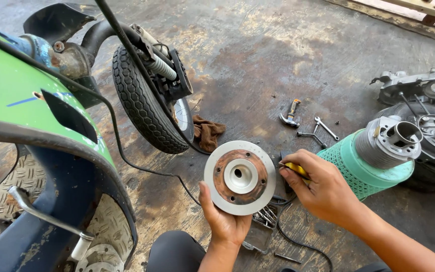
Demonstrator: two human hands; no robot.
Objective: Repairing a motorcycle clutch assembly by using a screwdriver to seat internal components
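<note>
Round metal disc with a rusty hub, held up over the concrete floor.

A green scooter body (11, 95) stands left, its black front tyre (142, 100) beside it; my left hand (225, 221) clamps the round grey disc (239, 177) from below, my right hand (323, 189) grips a yellow-handled tool (296, 170) touching the disc's edge.

A green scooter (21, 100) with its front wheel (144, 100) stands left; a brown rag (208, 132), hammer (290, 115) and wrenches (320, 130) lie on the stained concrete floor (258, 55).
</note>
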